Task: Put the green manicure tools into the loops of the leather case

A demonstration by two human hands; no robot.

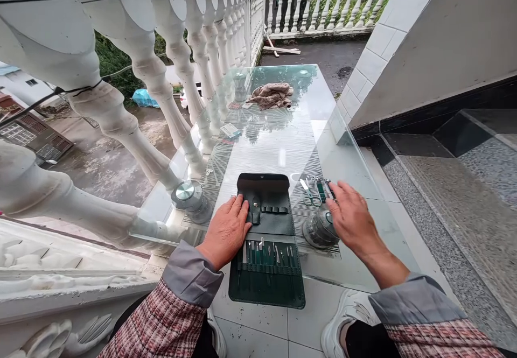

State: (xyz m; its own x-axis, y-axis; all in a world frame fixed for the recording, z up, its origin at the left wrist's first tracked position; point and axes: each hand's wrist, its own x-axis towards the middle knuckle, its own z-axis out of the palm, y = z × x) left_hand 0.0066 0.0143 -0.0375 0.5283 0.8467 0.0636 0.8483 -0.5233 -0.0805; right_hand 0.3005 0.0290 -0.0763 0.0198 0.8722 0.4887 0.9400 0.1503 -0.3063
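A dark green tool case lies unfolded on the near end of a glass table; several slim metal tools sit in loops along its lower half. My left hand rests flat on the case's left edge, fingers stretched out. My right hand lies open on the glass to the right of the case, fingers spread. Just beyond its fingertips lie small scissors and two green-handled tools, loose on the glass.
A white stone balustrade runs along the table's left side. A crumpled brown cloth lies at the far end, a small card at the left edge. Round metal table mounts show through the glass. A tiled step rises at right.
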